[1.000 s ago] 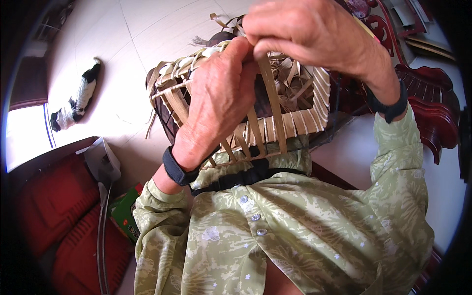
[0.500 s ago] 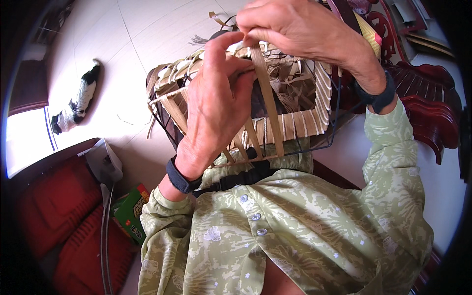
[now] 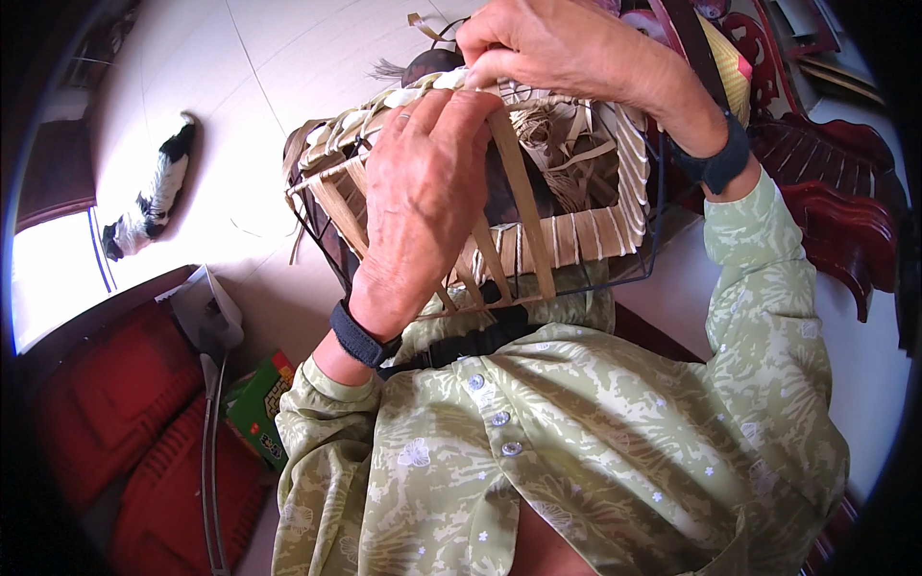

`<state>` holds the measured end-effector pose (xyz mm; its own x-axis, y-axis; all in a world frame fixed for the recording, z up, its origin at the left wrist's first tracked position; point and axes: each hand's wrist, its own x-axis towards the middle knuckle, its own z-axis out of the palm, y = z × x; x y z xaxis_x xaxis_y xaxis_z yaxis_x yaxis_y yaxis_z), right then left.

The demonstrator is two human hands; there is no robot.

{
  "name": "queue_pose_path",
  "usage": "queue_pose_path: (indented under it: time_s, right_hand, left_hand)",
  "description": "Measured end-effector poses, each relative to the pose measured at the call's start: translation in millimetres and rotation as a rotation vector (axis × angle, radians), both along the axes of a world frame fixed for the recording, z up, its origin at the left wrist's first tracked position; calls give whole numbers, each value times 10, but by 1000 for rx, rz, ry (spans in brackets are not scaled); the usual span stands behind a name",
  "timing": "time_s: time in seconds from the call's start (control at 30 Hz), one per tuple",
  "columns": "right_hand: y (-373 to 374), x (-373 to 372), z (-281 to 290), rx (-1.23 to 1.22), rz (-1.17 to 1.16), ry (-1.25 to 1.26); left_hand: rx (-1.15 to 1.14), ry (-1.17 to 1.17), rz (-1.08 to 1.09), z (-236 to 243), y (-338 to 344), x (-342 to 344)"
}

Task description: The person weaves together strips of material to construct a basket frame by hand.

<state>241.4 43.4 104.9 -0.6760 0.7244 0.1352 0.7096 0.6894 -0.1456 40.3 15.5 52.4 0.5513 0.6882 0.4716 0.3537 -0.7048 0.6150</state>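
Note:
A basket-like frame (image 3: 582, 237) of thin dark rods rests at my lap, its edges wrapped with flat tan strips and white cord. One flat tan strip (image 3: 523, 197) runs taut from the far rod to the near rod. My left hand (image 3: 415, 192) is closed over the far rod, with its fingertips pressed on that strip's upper end. Just beyond it, my right hand (image 3: 576, 50) has bent fingers pinched at the frame's far edge; what lies between them is hidden. Loose tan strips (image 3: 579, 158) are bunched inside the frame.
A black-and-white furry animal (image 3: 163, 192) lies on the pale tiled floor at left. Dark red carved wooden furniture (image 3: 834, 230) stands at right. Near my left elbow are a green box (image 3: 261, 405), a long metal handle (image 3: 208, 442) and ribbed red surfaces (image 3: 115, 403).
My left hand has rolled forward, its raised index finger now down over the far rod at the strip. My right hand has shifted slightly away from me and no longer touches the strip's visible top.

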Motion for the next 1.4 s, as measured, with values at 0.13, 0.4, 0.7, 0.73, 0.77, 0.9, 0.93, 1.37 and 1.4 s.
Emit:
queue_pose_path:
  time_s: [0.13,0.4,0.7,0.73,0.77,0.9,0.93,1.37,1.4]
  right_hand:
    - [-125,4,95,159,-242,200]
    - [-1329,-467,-126,-516,-882,630]
    - [-1221,-518,-458,-546,-760,1041]
    - [-1205,-501,-458,-632,-737,1077]
    - [-1188,-461,-462,-685,-674,1026]
    - [-1164,-445,-495,-765,-676,1082]
    - [-1160,-445,-503,-741,-693,1030]
    - [-1575,-524,-708,-236,-608,245]
    - [-1605,-520,-709,-267,-590,230]
  left_hand:
    - [-57,37,40,27,5,-35]
    - [-156,70,55,62,98,-25]
    - [-327,92,4,97,164,-43]
    - [-349,106,4,109,167,-54]
    - [-342,103,4,109,164,-65]
    - [-354,149,0,99,173,-98]
    - [-359,157,4,93,180,-103]
    - [-340,-18,-31,-156,428,-229]
    - [-258,-6,-21,-158,425,-245]
